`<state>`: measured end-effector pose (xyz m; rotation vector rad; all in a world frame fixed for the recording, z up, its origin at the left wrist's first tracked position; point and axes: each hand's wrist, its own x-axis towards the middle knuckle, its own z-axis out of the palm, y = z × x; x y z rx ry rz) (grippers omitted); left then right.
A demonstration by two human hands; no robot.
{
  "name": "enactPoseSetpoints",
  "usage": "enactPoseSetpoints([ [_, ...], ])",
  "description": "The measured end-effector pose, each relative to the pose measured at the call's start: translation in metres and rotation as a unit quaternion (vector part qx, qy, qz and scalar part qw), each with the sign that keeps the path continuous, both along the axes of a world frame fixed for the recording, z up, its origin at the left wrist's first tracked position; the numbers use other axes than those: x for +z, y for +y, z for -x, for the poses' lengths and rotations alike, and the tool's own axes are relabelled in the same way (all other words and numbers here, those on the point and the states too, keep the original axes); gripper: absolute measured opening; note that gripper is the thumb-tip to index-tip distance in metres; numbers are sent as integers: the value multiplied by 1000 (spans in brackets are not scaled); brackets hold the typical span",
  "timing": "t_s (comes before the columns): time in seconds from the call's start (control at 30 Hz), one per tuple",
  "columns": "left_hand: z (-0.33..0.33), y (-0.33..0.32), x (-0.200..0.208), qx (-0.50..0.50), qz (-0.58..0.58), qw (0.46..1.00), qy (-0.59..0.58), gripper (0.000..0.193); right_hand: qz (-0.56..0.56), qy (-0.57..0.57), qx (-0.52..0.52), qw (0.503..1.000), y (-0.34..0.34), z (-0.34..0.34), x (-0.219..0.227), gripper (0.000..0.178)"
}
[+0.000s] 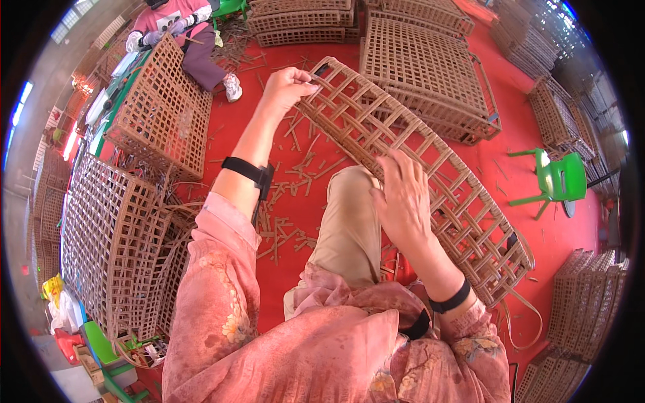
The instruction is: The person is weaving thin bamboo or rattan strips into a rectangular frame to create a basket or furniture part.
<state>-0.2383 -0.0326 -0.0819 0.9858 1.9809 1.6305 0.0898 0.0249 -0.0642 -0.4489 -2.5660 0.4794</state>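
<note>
A long woven basket [437, 185] of brown strips lies slantwise across my lap, its open lattice side facing up. At its far left corner, my left hand [285, 92] pinches the rim between thumb and fingers. My right hand [405, 195] rests over the near edge of the basket, by my knee [349, 201]. Its fingers lie on the lattice and the thumb stands apart. A loose strip [527, 322] curls out from the basket's near right end.
Cut strip scraps [282, 228] litter the red floor [269, 295]. Large woven baskets stand at left [101, 235] and ahead [423, 67]. A green chair [561, 176] stands right; more stacked baskets [584, 309] line that side. A person [181, 40] in gloves works at far left.
</note>
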Motion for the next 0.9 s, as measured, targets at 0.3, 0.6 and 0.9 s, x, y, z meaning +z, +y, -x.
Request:
enactPoseSetpoints([
  [0.3,64,-2,24,135,122,873,453,13,-158,-11,-69,985,-12,-50,-50,47],
  [0.6,198,-47,81,353,147,764,519,16,-272,21,-96,957,-15,-47,-71,36],
  [0.9,23,16,8,-47,193,940,279,37,-175,69,-124,974,-5,-57,-97,53],
])
